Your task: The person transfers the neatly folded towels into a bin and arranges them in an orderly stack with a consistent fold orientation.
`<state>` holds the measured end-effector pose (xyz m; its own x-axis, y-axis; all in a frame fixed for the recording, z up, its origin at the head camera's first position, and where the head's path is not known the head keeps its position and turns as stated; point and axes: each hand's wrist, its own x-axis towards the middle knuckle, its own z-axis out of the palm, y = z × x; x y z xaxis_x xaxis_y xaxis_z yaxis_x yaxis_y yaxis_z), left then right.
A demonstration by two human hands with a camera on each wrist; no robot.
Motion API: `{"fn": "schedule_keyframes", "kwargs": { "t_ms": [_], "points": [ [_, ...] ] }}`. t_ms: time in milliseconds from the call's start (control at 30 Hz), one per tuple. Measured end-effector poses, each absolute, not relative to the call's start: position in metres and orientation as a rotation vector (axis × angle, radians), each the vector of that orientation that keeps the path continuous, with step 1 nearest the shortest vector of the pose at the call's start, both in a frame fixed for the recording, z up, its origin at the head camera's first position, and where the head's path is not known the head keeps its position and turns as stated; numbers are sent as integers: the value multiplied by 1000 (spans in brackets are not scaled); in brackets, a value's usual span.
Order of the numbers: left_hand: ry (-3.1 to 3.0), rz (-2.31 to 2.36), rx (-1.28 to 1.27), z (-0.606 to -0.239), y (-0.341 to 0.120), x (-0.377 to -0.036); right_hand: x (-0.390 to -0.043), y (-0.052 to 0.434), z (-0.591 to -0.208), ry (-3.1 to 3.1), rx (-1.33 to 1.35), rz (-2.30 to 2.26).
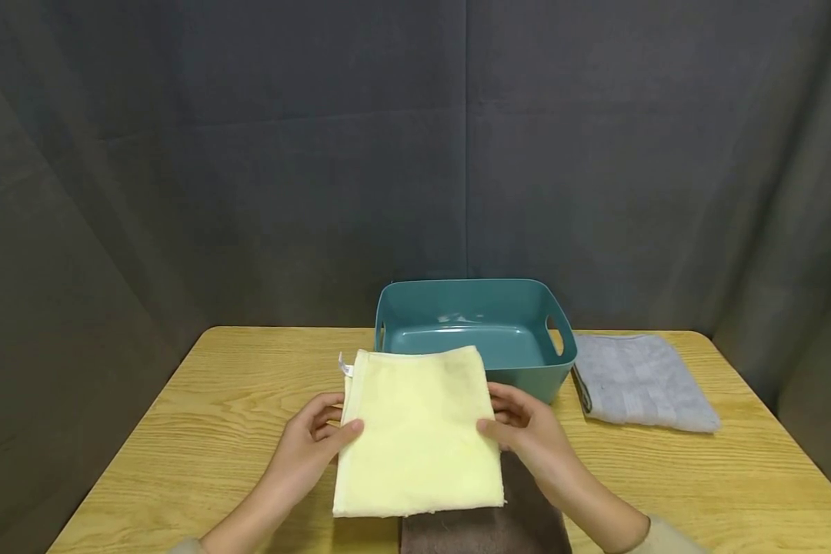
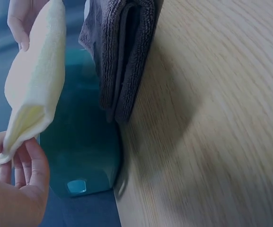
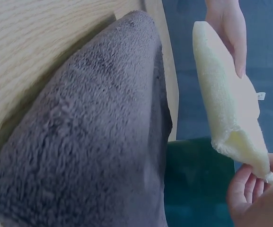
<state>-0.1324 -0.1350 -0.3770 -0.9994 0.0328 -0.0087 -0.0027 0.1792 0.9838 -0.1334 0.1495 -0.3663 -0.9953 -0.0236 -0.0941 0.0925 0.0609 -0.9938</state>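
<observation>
A folded pale yellow towel (image 1: 418,438) with a small white tag is held up in front of me between both hands. My left hand (image 1: 308,442) pinches its left edge, thumb on the near face and fingers behind. On the opposite edge my right hand (image 1: 529,431) grips it the same way. The left wrist view shows the towel (image 2: 39,75) edge-on, its folded layers gaping near the left hand (image 2: 20,184). Below it lies a folded dark brown towel (image 1: 488,512), partly covered in the head view; its thick folds (image 2: 127,61) show from the side.
A teal plastic basket (image 1: 561,377) with cut-out handles stands behind the yellow towel, its visible inside bare. To its right lies a folded grey-blue towel (image 1: 647,381) on the wooden table (image 1: 215,423). A dark curtain (image 1: 318,154) hangs behind the table.
</observation>
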Motion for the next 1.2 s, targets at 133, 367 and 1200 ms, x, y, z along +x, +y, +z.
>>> {"fn": "schedule_keyframes", "kwargs": {
  "t_ms": [133,367,1200],
  "points": [
    [2394,2000,44,-376,-130,-135,-134,154,-366,2242,90,-2077],
    [2414,1995,85,-376,-122,-140,-136,162,-365,2278,93,-2065],
    [2391,2087,168,-361,-103,-169,-155,181,-350,2358,20,-2057]
  ]
}}
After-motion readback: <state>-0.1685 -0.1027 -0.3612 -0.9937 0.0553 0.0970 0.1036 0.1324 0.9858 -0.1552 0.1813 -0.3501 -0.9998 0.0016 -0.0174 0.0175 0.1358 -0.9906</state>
